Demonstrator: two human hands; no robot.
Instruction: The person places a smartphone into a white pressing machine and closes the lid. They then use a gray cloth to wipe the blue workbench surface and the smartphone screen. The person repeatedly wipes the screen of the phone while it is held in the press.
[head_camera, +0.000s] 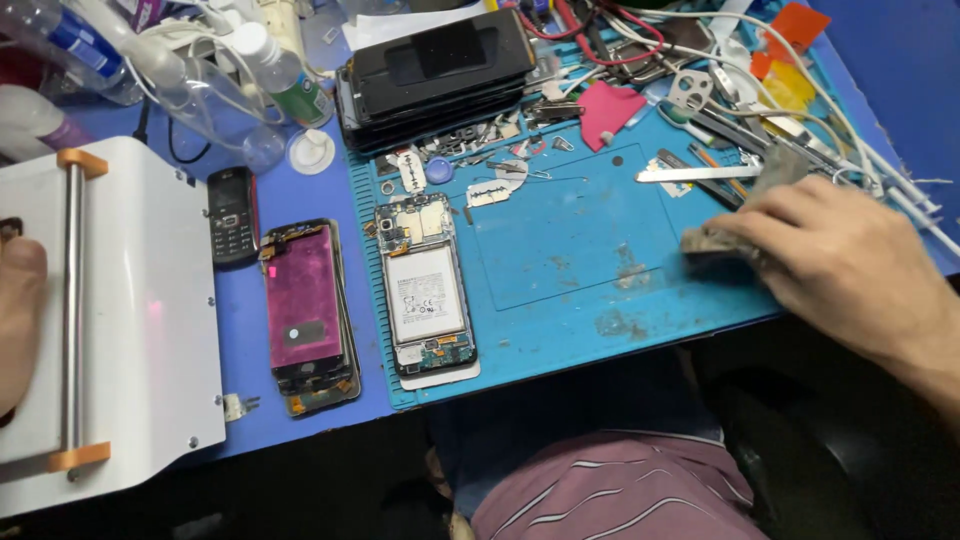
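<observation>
My right hand (835, 255) rests on the right side of the blue work mat (570, 240), its fingers closed on a grey-brown cloth (745, 215). My left hand (18, 320) lies at the far left edge on the white machine (140, 300) with a metal bar and orange end caps; only part of this hand shows. An opened phone (425, 290) with its white battery exposed lies on the mat's left part. Next to it, off the mat, sits a detached screen panel (305, 305) with a purple back.
A small black keypad phone (232, 215) lies beside the machine. A stack of black phone screens (435, 75) stands at the back. Clear plastic bottles (265, 65), razor blades (488, 192), a metal spatula (695, 173), tweezers, cables and coloured picks crowd the back and right.
</observation>
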